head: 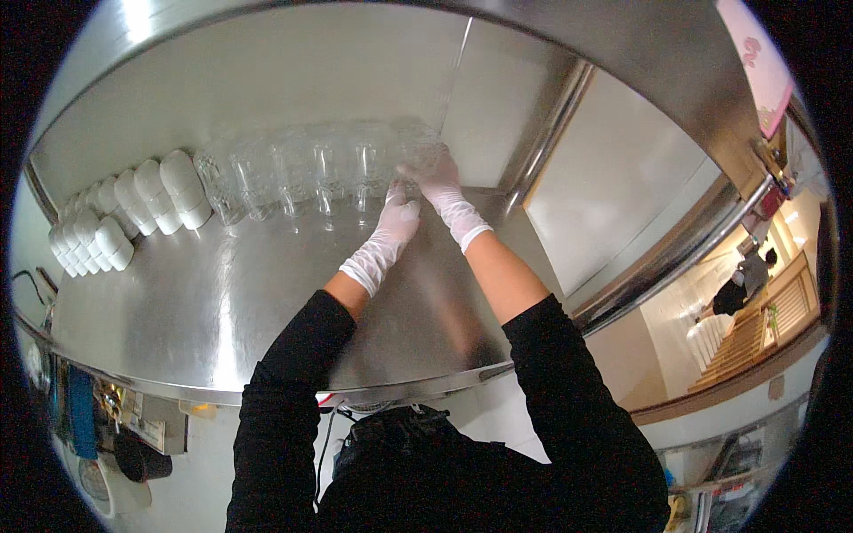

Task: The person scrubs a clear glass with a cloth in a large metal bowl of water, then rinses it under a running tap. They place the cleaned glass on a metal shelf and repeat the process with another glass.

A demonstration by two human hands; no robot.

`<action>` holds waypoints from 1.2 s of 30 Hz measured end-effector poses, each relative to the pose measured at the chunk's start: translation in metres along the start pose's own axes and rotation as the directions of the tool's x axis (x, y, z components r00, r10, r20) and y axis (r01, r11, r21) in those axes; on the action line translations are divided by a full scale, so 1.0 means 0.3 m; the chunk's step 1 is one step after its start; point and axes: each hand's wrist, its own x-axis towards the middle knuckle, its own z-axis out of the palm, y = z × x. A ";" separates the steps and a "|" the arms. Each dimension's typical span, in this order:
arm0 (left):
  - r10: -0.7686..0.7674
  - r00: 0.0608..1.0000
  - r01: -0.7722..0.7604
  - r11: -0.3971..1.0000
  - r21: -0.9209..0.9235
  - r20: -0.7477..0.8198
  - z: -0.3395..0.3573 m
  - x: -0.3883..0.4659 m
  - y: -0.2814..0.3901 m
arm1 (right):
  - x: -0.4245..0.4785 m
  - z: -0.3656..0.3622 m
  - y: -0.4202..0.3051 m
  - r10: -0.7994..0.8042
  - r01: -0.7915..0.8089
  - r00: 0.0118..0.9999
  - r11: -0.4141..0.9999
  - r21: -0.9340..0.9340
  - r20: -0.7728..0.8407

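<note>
My right hand (pixel 438 181), in a thin white glove, is around the end of a clear drinking glass (pixel 418 143) at the right end of a row. My left hand (pixel 401 216), gloved alike, is just below it with curled fingers. Whether the left fingers grip the glass is hidden. To the left stand several more clear glasses (pixel 328 173), side by side along the back of a stainless steel shelf (pixel 280 293). They look stacked, though their outlines blur together. White cups (pixel 185 190), stacked and set in rows, continue further left.
A steel post (pixel 550 133) rises at the shelf's right rear corner, beside a light wall panel (pixel 613 180). The shelf's metal front edge (pixel 400 390) runs before my body. At far right, another person (pixel 743 283) is in a lit room with wooden slats (pixel 740 346).
</note>
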 end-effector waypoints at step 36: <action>-0.186 0.942 0.276 0.902 -0.332 0.280 -0.295 -0.394 0.100 | -0.197 -0.117 -0.043 0.099 -0.174 0.956 0.949 0.264 0.275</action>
